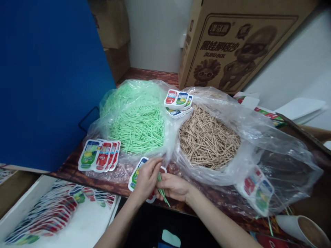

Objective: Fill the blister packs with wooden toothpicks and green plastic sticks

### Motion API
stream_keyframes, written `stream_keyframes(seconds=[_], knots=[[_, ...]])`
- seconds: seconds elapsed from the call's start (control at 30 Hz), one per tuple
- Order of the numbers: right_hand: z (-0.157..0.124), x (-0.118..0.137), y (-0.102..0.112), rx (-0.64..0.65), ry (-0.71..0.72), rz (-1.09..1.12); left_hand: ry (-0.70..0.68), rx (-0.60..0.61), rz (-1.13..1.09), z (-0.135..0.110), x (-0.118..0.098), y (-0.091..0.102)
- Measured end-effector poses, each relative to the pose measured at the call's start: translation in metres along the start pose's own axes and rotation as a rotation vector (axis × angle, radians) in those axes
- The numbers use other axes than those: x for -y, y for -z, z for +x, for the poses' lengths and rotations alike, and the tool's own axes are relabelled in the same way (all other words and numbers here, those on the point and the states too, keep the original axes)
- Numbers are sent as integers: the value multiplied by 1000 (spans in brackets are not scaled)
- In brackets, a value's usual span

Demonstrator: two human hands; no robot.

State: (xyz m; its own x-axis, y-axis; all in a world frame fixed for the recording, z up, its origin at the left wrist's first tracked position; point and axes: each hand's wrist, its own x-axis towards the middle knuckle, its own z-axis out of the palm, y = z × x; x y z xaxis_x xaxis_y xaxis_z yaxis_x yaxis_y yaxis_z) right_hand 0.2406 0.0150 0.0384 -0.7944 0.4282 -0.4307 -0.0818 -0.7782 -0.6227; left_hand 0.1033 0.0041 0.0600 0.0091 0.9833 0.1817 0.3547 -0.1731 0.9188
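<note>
My left hand (147, 178) and my right hand (173, 187) meet at the table's front edge, fingers closed round a small bundle of green sticks (162, 190). Under the hands lies a printed plastic card case (136, 174), partly hidden. Just beyond them a clear bag holds a heap of green sticks (137, 124). To its right a second clear bag holds brown wooden sticks (207, 137). A short stack of printed cases (99, 155) lies left of my hands, and another stack (178, 101) rests between the two bags.
A blue panel (49, 79) stands at the left. A printed cardboard box (232, 44) leans at the back. A white tray (85, 227) with rows of printed cases sits lower left. A paper cup (305, 230) is at lower right, more cases (257, 191) inside the right bag's plastic.
</note>
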Motion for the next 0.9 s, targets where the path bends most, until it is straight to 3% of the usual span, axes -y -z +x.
stream_keyframes(seconds=[0.13,0.2,0.37,0.47,0.67,0.8,0.9], knots=[[-9,-5,3,-53,26,-54,-27,126,20,-6,-6,-13],[-15,-4,2,-152,106,-138,-65,111,38,-6,-4,-10],[-40,-4,-1,-648,595,-642,-44,-253,259,-6,21,22],[-45,-19,6,-804,714,-783,14,-337,512,-13,39,35],[-32,-46,20,-874,727,-785,62,-287,754,-28,59,26],[-44,-33,20,-926,740,-775,58,-284,757,-28,62,24],[-62,-18,19,-833,674,-969,71,-299,705,-27,64,26]])
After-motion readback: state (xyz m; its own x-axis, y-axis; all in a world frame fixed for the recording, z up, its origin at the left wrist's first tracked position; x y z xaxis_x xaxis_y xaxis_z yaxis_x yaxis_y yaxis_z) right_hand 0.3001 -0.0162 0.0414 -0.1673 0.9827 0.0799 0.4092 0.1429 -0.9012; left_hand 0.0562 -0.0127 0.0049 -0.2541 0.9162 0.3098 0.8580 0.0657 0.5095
